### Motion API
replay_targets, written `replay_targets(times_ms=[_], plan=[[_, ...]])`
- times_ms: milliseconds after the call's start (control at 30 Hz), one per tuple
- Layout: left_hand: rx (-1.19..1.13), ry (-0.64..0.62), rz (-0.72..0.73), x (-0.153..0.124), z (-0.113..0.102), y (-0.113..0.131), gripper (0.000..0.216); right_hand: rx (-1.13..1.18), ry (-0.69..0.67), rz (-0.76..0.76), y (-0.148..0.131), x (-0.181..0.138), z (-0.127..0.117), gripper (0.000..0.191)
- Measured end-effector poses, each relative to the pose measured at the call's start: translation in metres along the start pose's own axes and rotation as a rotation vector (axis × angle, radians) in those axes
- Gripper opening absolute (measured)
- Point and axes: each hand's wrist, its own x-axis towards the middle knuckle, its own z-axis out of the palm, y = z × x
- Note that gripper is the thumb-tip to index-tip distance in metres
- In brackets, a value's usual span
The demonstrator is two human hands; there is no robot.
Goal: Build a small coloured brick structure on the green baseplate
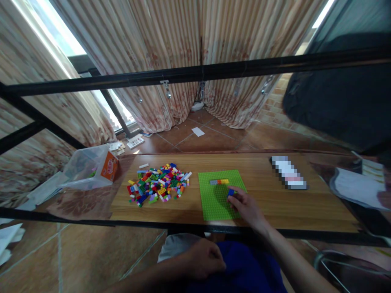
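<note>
Between the thumb and fingers of my right hand [247,206] is a small blue brick [231,192], held over the right part of a green baseplate [210,207]. A short row of grey, orange and yellow bricks [219,182] lies on the plate, just beyond the held brick. My left hand [207,257] rests near my lap, below the table edge, with its fingers curled in and no object showing in it. To the left of the plate, a pile of mixed coloured bricks [161,183] is spread on the wooden table [192,160].
A clear plastic box [88,162] with an orange label stands left of the pile. A phone [288,173], partly blurred out, lies at the right of the table. A black metal bar [183,76] crosses beyond the table, before the curtains [146,49]. Papers [357,187] lie at the far right.
</note>
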Motion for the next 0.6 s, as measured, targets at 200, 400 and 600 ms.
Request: replay_targets(times_ms=[200, 400, 600], plan=[[0.034, 0.305, 0.056, 0.001, -0.034, -0.014, 0.018, -0.315, -0.042, -0.143, -0.001, 0.008, 0.021, 0.044], [0.238, 0.578, 0.295, 0.016, -0.053, -0.002, 0.013, -0.739, -0.043, -0.366, -0.003, 0.012, 0.033, 0.041], [0.623, 0.789, 0.562, 0.044, -0.060, 0.001, 0.036, -0.871, 0.021, -0.469, 0.010, 0.016, 0.020, 0.054]])
